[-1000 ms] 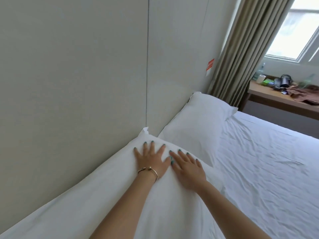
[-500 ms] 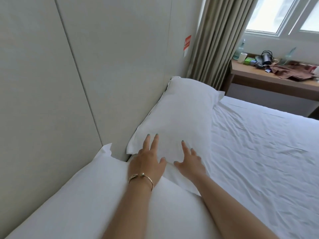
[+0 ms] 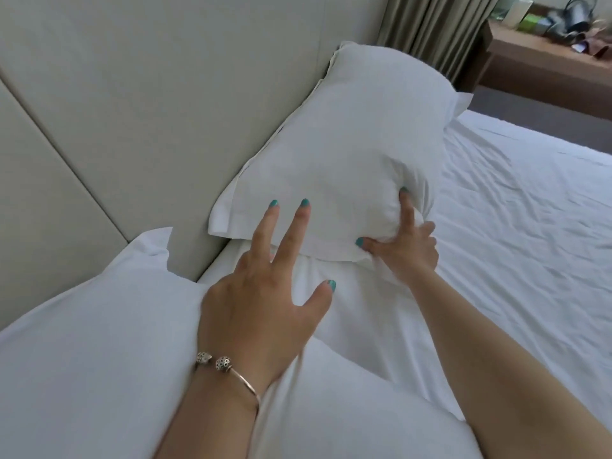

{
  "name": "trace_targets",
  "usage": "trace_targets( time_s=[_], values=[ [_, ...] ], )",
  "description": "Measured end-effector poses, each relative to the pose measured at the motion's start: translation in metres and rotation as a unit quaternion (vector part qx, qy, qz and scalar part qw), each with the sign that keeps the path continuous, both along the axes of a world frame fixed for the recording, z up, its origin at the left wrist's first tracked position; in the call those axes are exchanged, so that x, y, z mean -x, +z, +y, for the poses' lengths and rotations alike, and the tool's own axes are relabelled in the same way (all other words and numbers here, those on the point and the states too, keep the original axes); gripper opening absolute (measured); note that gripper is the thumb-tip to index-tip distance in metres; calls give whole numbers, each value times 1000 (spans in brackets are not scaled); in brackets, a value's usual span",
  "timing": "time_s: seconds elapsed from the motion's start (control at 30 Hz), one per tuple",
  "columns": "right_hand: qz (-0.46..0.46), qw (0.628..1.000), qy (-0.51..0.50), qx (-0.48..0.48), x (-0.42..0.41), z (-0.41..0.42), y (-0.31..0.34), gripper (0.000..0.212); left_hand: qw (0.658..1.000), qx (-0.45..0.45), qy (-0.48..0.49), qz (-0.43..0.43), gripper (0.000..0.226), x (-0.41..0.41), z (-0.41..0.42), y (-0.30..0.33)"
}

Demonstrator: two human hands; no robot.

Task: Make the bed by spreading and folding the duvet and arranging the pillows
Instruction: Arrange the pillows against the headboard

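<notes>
Two white pillows lie along the padded headboard. The far pillow (image 3: 357, 137) leans against the headboard, and my right hand (image 3: 402, 246) grips its near right corner, thumb and fingers dug into the fabric. My left hand (image 3: 265, 303), with a bracelet on the wrist, hovers with spread straight fingers over the gap between the pillows, its fingertips at the far pillow's near edge. The near pillow (image 3: 92, 352) lies under my left forearm. The white duvet (image 3: 516, 226) is spread flat over the bed to the right.
The grey padded headboard (image 3: 149, 111) runs along the left. Beige curtains (image 3: 430, 24) hang behind the far pillow. A wooden desk (image 3: 543, 61) with several small items stands past the bed's far side.
Both hands left the near pillow and reached forward to the far one. My right hand has taken hold of its near corner. The camera moved closer.
</notes>
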State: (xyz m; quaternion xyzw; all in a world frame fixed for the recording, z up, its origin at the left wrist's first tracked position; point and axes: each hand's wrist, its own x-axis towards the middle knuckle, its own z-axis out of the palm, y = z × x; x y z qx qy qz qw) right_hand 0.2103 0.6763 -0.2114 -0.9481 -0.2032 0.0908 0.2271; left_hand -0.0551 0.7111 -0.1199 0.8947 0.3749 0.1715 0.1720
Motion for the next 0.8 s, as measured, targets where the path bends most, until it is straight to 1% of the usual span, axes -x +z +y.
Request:
trace_targets(
  time_s=[0.2, 0.3, 0.37, 0.47, 0.57, 0.6, 0.67, 0.73, 0.8],
  values=[
    [-33, 997, 69, -25, 8, -19, 23, 82, 1000, 13, 8, -10, 87, -3, 10, -15],
    [-45, 995, 83, -28, 14, -53, 51, 79, 999, 19, 12, -26, 87, -1, 13, -13],
    [-64, 994, 91, -1, 12, -94, 75, 81, 1000, 19, 11, -20, 86, 1, 11, -5],
    [-97, 990, 85, 57, -4, -167, 123, 81, 999, -39, -1, 15, 77, 6, -3, 23],
    [-122, 984, 53, 122, -19, -256, 177, 79, 987, -157, -39, -24, 73, 16, -36, 69],
    [-125, 980, 47, 145, -17, -285, 190, 79, 982, -175, -52, -46, 75, 19, -54, 87],
    [-113, 976, 56, 179, 2, -343, 201, 81, 982, -154, -82, -72, 81, 22, -105, 118],
    [-75, 980, 60, 174, 44, -391, 197, 80, 989, -89, -107, -47, 83, 26, -166, 133],
    [-23, 988, 42, 145, 99, -431, 185, 74, 991, -38, -127, -9, 80, 40, -229, 124]
  ],
)
